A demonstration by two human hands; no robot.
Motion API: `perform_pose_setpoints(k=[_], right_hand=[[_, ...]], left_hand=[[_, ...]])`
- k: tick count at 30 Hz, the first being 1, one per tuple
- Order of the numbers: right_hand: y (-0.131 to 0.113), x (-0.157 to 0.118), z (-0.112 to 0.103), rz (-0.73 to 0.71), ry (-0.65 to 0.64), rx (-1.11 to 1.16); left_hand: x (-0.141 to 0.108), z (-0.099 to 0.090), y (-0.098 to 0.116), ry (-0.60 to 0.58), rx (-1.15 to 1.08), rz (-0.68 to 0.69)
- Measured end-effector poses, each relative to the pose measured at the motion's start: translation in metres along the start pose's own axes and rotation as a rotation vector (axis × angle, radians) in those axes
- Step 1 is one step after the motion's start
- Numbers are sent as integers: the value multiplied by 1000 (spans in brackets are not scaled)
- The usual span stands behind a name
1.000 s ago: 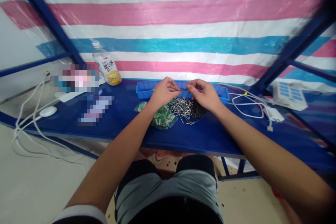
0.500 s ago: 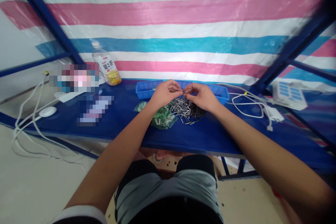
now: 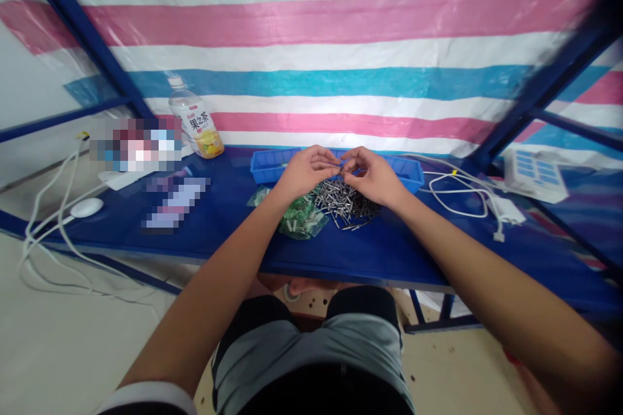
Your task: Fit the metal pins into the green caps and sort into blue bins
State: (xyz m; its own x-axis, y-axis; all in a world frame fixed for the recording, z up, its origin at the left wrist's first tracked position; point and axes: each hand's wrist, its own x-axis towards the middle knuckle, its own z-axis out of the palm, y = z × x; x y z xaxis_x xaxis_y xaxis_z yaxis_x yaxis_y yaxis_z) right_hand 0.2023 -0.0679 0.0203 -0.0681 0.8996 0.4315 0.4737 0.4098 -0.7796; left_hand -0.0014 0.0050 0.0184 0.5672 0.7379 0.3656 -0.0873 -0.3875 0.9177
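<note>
My left hand (image 3: 311,172) and my right hand (image 3: 368,175) meet fingertip to fingertip over the near side of a blue tray (image 3: 267,167). Both are closed in a pinch, and whatever small thing lies between the fingertips is too small to make out. Just below them is a pile of thin metal pins (image 3: 343,204) on the blue table (image 3: 370,253). Left of the pile, partly under my left wrist, lies a green plastic bag (image 3: 302,217) with small pale pieces on it.
A drink bottle (image 3: 198,123) stands at the back left, near a white mouse-like object (image 3: 87,207) and blurred items. White cables (image 3: 457,198) and a white power strip (image 3: 534,175) lie at the right. Blue frame posts and a striped sheet rise behind.
The fingers of my right hand have shifted slightly at the fingertips, its index finger a little higher. My left hand has barely moved. The pins and bag look the same.
</note>
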Motion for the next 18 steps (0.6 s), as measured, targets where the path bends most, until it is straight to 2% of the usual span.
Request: perform_pose_setpoints(k=[7, 10, 14, 18], right_hand=[[-5, 3, -10, -44, 85, -67], [-3, 6, -25, -65, 183, -254], [13, 10, -51, -87, 283, -655], [24, 10, -60, -60, 328, -796]], left_hand=[[-1, 0, 0, 7, 13, 8], [-2, 0, -1, 10, 118, 18], [-3, 0, -3, -22, 244, 60], [-3, -1, -1, -8, 290, 54]])
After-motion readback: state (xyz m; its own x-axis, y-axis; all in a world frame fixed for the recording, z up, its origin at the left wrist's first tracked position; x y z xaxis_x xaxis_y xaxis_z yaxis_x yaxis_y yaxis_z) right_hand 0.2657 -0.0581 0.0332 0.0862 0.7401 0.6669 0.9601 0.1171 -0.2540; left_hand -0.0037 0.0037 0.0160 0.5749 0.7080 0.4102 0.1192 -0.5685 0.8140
